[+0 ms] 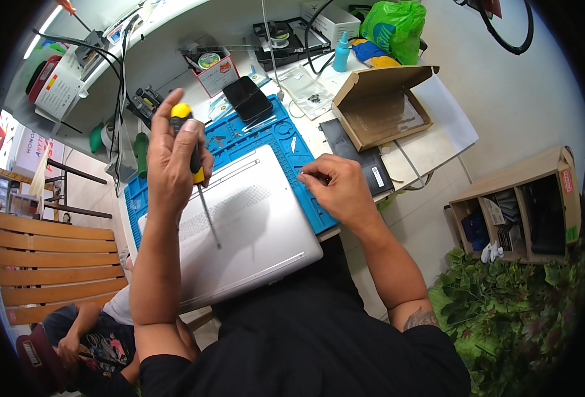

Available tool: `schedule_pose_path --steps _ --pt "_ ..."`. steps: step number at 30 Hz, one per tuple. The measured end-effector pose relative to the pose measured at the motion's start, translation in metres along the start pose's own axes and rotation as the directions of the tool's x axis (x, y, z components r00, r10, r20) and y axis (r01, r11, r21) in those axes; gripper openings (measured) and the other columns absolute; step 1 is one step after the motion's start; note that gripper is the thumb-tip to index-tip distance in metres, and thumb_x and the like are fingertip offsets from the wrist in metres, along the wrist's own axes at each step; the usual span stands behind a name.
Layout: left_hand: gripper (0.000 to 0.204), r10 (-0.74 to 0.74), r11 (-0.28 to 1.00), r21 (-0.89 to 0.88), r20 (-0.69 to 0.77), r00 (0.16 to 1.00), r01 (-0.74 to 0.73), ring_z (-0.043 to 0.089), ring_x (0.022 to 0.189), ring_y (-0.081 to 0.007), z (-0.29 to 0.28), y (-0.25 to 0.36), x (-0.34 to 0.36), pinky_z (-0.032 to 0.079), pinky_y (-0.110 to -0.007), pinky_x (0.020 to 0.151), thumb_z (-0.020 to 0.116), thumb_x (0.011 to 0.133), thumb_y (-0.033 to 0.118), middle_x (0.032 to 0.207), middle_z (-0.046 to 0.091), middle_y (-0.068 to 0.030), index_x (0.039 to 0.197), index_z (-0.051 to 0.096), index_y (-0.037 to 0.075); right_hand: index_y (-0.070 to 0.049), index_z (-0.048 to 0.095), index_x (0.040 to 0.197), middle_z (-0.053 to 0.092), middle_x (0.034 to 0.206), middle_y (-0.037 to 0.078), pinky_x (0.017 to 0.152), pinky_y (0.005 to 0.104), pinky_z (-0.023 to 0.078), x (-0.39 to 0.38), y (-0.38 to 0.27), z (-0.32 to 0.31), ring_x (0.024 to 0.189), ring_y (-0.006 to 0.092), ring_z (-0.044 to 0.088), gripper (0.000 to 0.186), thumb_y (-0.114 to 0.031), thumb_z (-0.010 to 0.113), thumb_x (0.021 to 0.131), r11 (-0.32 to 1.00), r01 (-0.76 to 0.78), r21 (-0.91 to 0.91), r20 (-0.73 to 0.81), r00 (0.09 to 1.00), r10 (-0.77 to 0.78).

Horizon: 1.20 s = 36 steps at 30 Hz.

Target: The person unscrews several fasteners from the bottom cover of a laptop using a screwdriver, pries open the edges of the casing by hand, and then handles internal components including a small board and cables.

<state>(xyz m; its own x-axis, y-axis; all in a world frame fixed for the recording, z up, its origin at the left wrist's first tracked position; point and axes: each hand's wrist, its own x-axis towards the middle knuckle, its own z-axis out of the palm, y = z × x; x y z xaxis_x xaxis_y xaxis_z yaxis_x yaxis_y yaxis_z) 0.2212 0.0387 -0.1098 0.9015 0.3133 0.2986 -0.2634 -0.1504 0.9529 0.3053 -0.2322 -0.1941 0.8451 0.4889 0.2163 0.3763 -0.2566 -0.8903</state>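
Observation:
My left hand (172, 155) is closed round the yellow and black handle of a screwdriver (198, 173). Its thin metal shaft points down over a silver laptop (259, 231), and whether the tip touches the cover is hard to judge. The laptop lies underside up, with a vent grille and long rubber feet showing. Beyond the laptop's right edge, above the blue repair mat (284, 135), my right hand (340, 188) is closed with thumb and fingertips pinched together. Anything between them is too small to make out.
On the bench are a black phone (247, 99), an open cardboard box (381, 109), a dark flat battery-like pack (355, 155), a blue bottle (342, 53) and a green bag (395, 30). A person (87, 337) sits at lower left, near a wooden bench (57, 264).

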Motion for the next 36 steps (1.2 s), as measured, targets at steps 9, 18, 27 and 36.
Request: schedule_pose_path --steps 9,18,27,36 --pt "0.05 -0.205 0.514 0.853 0.227 0.952 -0.092 0.071 0.104 -0.0311 -0.05 -0.018 0.009 0.056 -0.042 0.095 0.08 0.104 0.025 0.115 0.07 -0.0148 0.149 0.065 0.012 0.004 0.08 0.096 0.077 0.099 0.023 0.086 0.0508 0.059 0.04 0.022 0.004 0.092 0.0435 0.075 0.011 -0.003 0.072 0.095 0.855 0.228 -0.467 0.081 0.973 -0.216" --pt "0.057 -0.13 0.404 0.907 0.188 0.974 -0.121 0.069 0.121 -0.0376 -0.085 -0.062 0.009 0.056 -0.043 0.104 0.078 0.096 0.005 0.133 0.067 -0.0128 0.15 0.064 0.015 0.003 0.081 0.091 0.078 0.099 0.026 0.09 0.0528 0.06 0.086 0.02 -0.004 0.097 0.0446 0.076 0.013 -0.004 0.07 0.092 0.68 0.329 -0.655 0.39 0.918 -0.069" --pt "0.057 -0.112 0.416 0.898 0.209 0.972 -0.145 0.069 0.121 -0.0385 -0.088 -0.063 0.007 0.056 -0.044 0.105 0.081 0.095 0.006 0.133 0.067 -0.0133 0.148 0.065 0.013 0.0 0.085 0.101 0.078 0.095 0.027 0.087 0.049 0.062 0.112 0.006 -0.014 0.092 0.0423 0.078 0.014 -0.01 0.08 0.092 0.705 0.325 -0.631 0.503 0.863 0.052" --pt "0.043 0.142 0.48 0.876 -0.019 0.99 -0.052 0.073 0.095 -0.0297 -0.132 -0.001 -0.102 0.058 -0.04 0.088 0.078 0.102 0.015 0.116 0.075 -0.0177 0.142 0.07 0.001 0.003 0.082 0.108 0.077 0.094 0.026 0.081 0.0477 0.059 -0.049 -0.027 -0.041 0.087 0.0428 0.075 0.025 -0.02 0.074 0.102 0.945 0.173 -0.278 0.419 0.907 -0.043"
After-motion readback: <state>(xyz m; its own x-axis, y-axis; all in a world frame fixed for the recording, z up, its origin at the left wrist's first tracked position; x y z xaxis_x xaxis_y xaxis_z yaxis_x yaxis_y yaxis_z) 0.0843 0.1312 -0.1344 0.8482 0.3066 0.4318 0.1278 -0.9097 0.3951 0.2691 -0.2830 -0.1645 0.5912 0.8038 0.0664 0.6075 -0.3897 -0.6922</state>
